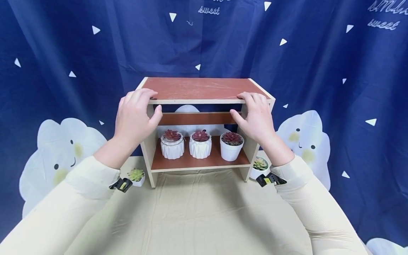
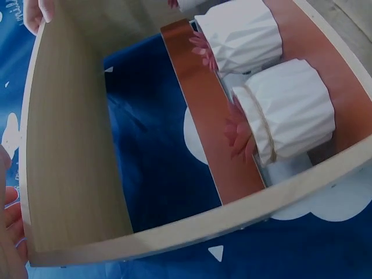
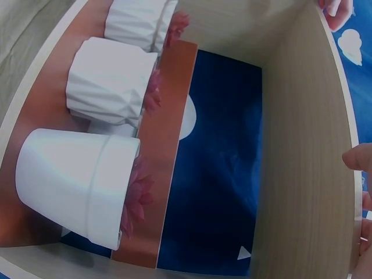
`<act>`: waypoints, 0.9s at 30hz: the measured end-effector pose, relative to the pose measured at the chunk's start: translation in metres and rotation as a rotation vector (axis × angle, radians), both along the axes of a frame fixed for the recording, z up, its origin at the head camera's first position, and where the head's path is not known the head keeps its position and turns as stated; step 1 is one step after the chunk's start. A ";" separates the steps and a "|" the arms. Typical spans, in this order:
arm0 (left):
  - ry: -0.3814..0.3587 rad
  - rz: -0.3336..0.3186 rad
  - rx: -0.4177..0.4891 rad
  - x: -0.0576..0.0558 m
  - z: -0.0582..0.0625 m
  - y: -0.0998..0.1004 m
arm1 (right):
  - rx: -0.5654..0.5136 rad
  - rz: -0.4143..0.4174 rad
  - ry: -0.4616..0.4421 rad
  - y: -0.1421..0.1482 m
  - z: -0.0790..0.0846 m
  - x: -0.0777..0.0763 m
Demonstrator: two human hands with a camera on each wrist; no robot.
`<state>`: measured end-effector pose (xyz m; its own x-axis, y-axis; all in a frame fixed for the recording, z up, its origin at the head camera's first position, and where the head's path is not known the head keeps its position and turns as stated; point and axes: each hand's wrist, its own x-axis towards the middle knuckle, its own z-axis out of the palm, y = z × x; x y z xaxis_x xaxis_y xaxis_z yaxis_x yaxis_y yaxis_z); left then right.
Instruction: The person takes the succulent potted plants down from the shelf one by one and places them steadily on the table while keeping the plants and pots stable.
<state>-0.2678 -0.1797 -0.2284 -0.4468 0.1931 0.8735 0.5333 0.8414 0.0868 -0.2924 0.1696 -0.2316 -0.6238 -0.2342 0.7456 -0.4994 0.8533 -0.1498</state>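
Note:
A small wooden shelf (image 1: pixel 200 163) with reddish-brown boards and pale edges stands on the cloth. My left hand (image 1: pixel 135 111) grips the left front of its top board, fingers above and thumb below the front edge. At the right front corner, my right hand (image 1: pixel 256 115) holds the same board in the same way; its thumb (image 3: pixel 357 157) laps over the edge in the right wrist view. On the lower board stand a left faceted white pot (image 1: pixel 172 149), a middle faceted white pot (image 1: pixel 200 148) and a smooth white pot (image 1: pixel 230 151), each with a red succulent.
A green succulent (image 1: pixel 136 174) in a white pot stands beside the shelf's left side. Another potted green succulent (image 1: pixel 259 164) is at its right, partly hidden by my wrist. Beige cloth (image 1: pixel 194 212) covers the table; a blue curtain (image 1: pixel 223 42) hangs behind.

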 end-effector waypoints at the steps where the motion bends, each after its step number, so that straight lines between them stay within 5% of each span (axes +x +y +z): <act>1: -0.001 0.000 -0.003 -0.001 -0.001 0.001 | 0.000 -0.001 -0.002 0.000 0.000 0.000; 27: -0.001 0.066 -0.072 -0.009 -0.009 0.006 | 0.003 -0.003 0.002 0.000 -0.001 0.002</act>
<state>-0.2773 -0.1741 -0.2372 -0.4615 0.2252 0.8581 0.4766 0.8787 0.0258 -0.2907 0.1696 -0.2330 -0.6228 -0.2344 0.7464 -0.4971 0.8553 -0.1462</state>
